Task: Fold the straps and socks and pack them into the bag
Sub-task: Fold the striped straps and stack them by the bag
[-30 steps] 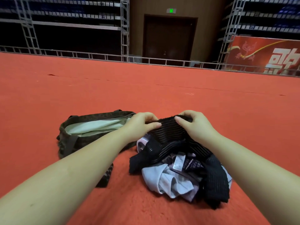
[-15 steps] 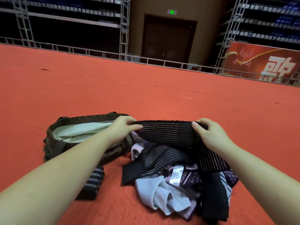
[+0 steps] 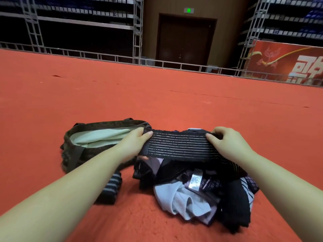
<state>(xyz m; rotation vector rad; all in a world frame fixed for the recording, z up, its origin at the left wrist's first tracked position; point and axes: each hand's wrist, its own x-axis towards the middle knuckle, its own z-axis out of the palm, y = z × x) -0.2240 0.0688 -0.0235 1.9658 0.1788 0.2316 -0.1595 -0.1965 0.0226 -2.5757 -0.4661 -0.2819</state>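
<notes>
A black elastic strap [image 3: 178, 144] with thin pale stripes is stretched flat between my hands, above a pile of dark and pale socks and straps [image 3: 195, 189] on the red floor. My left hand [image 3: 135, 142] pinches the strap's left end. My right hand [image 3: 225, 142] grips its right end, and the rest of the strap trails down into the pile. A dark olive bag [image 3: 76, 154] with a pale green lining lies open on the floor to the left, right behind my left hand.
A folded dark piece with grey stripes [image 3: 111, 187] lies on the floor under my left forearm, in front of the bag. Red carpet [image 3: 157, 95] stretches ahead to a low metal rail [image 3: 108, 58], scaffolding and a dark door.
My hands have moved apart, pulling the bunched strap out wide and flat. The view has tilted down a little.
</notes>
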